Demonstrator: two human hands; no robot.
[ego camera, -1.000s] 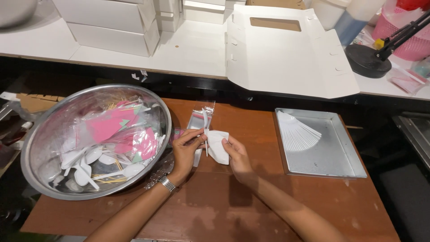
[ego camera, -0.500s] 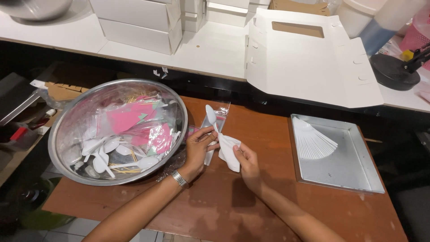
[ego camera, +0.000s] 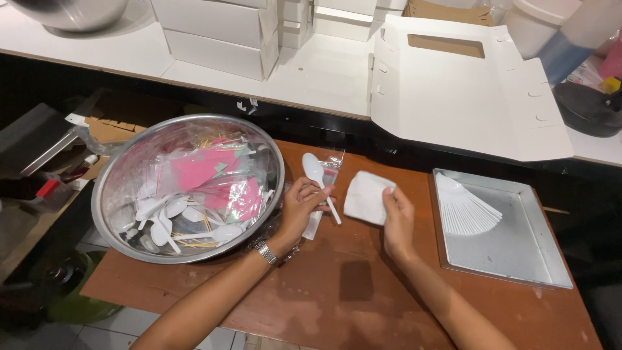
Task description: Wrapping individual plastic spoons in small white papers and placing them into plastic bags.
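Pinching the handle of a white plastic spoon, my left hand held it just above the brown table, fingers closed on the shaft, the bowl pointing away from me over a clear plastic sleeve. My right hand gripped a folded white napkin by its right edge, thumb and fingers closed on it, just beside the spoon but apart from it. To my left stood a steel bowl holding more white spoons, toothpicks and pink packets; to my right a shallow metal tray held a fan of white pieces. An open white carton lay beyond.
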